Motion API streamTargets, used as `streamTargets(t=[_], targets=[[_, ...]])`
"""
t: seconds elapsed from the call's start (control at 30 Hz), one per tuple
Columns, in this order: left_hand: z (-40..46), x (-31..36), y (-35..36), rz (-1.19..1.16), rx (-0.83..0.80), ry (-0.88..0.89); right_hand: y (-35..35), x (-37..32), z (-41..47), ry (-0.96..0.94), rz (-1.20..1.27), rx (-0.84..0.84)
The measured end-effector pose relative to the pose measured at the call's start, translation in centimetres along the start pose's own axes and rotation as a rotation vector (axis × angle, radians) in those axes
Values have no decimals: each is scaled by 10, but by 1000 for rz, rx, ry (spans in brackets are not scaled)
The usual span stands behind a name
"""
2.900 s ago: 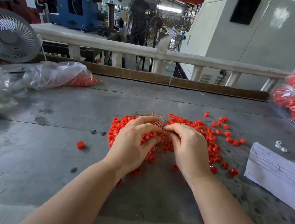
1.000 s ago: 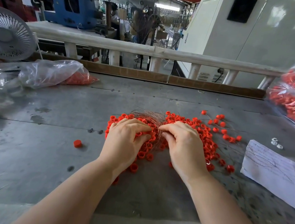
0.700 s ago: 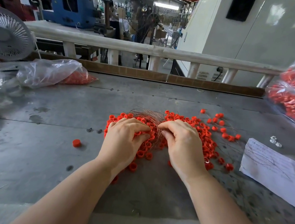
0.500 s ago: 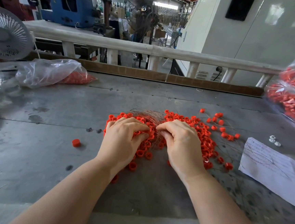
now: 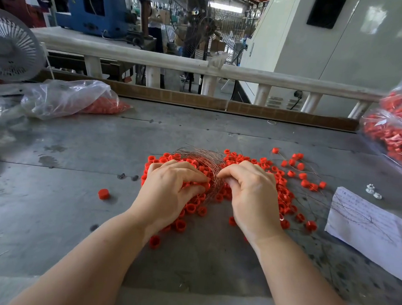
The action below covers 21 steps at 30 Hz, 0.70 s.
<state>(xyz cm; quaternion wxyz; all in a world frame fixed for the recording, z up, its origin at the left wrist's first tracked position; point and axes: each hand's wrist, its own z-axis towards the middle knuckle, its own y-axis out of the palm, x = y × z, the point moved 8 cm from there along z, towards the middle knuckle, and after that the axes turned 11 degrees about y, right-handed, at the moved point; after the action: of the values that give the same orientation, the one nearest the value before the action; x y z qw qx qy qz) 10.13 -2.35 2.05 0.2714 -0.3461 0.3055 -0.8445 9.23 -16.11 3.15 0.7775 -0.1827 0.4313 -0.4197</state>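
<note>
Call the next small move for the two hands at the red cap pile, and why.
Likely: the right hand teases one strand out of the wire bundle while the left hand steadies a cap. Both sets of fingertips meet at the bundle, tangled across the red caps; left fingers curl onto caps, right fingers pinch at the wires. Which strand is hidden.

Caps [image 5: 282,181] on table [image 5: 69,201]; paper [image 5: 368,225] right.

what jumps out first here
A heap of red caps lies in the middle of the table. The left hand grips some of the caps, and the right hand pinches the wire bundle on top. A bag of red parts bulges at the right edge.
</note>
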Motion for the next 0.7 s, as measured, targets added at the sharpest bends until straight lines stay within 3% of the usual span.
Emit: streamTargets(t=[0.2, 0.4, 0.6, 0.7], targets=[[2, 2, 1, -62, -24, 50, -4, 2, 1, 32, -6, 22], [-4, -18, -7, -282, 166, -187, -8, 6, 3, 65, 136, 27], [-9, -26, -1, -481, 194, -306, -3, 2, 1, 67, 167, 3], [-9, -26, 0, -449, 171, -299, -1, 3, 1, 74, 162, -7]])
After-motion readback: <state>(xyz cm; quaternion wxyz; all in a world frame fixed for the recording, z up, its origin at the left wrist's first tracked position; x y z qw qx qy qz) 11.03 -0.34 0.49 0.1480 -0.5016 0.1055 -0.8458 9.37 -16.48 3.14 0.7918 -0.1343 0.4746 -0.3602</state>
